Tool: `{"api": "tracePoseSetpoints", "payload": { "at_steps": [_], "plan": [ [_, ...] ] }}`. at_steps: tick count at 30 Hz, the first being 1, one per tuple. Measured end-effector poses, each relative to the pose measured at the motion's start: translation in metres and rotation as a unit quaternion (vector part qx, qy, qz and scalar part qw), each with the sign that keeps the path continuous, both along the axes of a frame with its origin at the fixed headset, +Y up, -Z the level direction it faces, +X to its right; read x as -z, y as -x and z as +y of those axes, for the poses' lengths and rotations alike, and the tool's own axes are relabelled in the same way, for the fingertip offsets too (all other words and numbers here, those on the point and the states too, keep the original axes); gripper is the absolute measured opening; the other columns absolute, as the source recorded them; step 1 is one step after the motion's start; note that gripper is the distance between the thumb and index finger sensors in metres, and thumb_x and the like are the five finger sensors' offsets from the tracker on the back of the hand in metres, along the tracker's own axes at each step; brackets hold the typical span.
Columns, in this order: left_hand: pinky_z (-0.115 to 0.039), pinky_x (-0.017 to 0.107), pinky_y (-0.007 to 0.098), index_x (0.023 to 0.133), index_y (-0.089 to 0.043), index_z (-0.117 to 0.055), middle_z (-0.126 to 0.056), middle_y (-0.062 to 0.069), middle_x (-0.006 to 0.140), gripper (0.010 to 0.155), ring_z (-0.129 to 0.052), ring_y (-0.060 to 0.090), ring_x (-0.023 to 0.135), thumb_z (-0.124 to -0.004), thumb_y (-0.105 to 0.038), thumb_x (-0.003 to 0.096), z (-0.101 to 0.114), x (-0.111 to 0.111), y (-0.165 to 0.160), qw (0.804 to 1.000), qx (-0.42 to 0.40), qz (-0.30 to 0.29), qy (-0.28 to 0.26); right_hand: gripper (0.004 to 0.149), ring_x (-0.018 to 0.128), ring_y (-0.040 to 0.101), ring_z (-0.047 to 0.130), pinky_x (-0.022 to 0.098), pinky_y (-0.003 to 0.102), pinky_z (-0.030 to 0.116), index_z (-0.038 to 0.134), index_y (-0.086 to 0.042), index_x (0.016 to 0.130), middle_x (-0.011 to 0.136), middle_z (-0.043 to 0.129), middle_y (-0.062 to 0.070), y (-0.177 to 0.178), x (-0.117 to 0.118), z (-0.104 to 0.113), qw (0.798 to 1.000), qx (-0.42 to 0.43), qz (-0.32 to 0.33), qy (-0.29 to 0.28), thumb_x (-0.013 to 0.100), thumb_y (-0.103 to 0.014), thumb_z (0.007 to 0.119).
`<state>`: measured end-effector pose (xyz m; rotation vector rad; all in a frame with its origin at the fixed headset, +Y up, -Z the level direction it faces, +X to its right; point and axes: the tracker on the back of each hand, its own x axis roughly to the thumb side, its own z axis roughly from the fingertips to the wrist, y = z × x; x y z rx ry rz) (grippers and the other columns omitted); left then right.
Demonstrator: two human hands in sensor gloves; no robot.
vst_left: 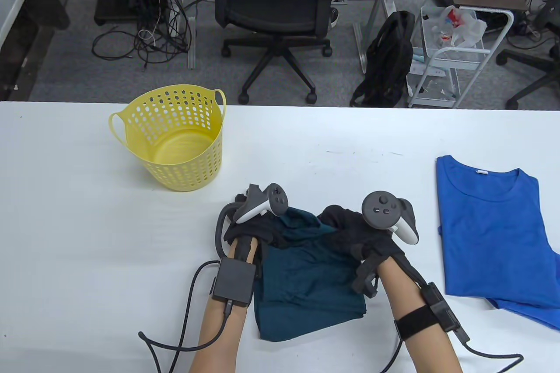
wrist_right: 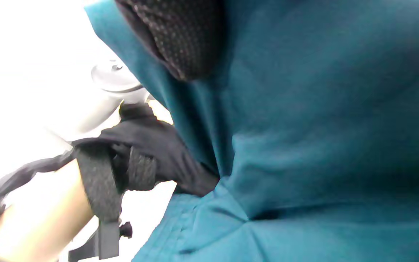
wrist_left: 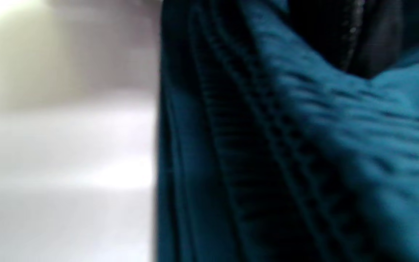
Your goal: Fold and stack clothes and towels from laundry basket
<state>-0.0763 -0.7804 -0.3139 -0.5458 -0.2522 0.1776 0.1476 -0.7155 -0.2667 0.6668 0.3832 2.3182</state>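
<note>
A dark teal garment [vst_left: 306, 285] lies bunched on the white table [vst_left: 87, 259] near the front edge. My left hand [vst_left: 251, 226] grips its upper left part and my right hand [vst_left: 354, 233] grips its upper right part, both lifting the top edge. In the left wrist view the teal fabric [wrist_left: 286, 145] fills the frame, blurred. In the right wrist view the teal cloth [wrist_right: 322, 127] hangs close, with a gloved fingertip [wrist_right: 180, 40] on it and my left hand [wrist_right: 151, 153] holding its edge. A blue t-shirt [vst_left: 490, 233] lies flat at the right.
A yellow perforated laundry basket [vst_left: 173, 141] stands upright at the back left of the table. Cables run from both wrists toward the front edge. Beyond the table are an office chair [vst_left: 275, 1], a black backpack [vst_left: 389, 58] and a white cart [vst_left: 455, 49].
</note>
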Motion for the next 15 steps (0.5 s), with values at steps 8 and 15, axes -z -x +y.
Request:
{"api": "tracePoseSetpoints", "payload": {
  "at_steps": [8,15],
  "plan": [
    [-0.076,0.07,0.061,0.105,-0.038,-0.059,-0.096,-0.01,0.086,0.073,-0.098,0.023,0.085,-0.096,-0.043,0.0419,0.125,-0.067,0.052,0.936,-0.091,0.041,-0.338,0.06,0.074,0.028,0.094,0.063,0.065,0.071,0.057,-0.016,0.109,0.091,0.085,0.008,-0.003,-0.026,0.066,0.978,0.077,-0.071,-0.181,0.053,-0.018,0.081],
    [-0.074,0.071,0.062,0.109,-0.035,-0.067,-0.09,-0.007,0.082,0.074,-0.092,0.024,0.075,-0.094,-0.05,0.0412,0.176,-0.116,0.043,0.934,0.079,0.019,-0.347,0.055,0.078,0.028,0.09,0.064,0.068,0.068,0.063,-0.021,0.105,0.091,0.085,0.007,0.002,-0.051,0.099,0.968,0.118,-0.019,-0.219,0.053,-0.017,0.081]
  ]
}}
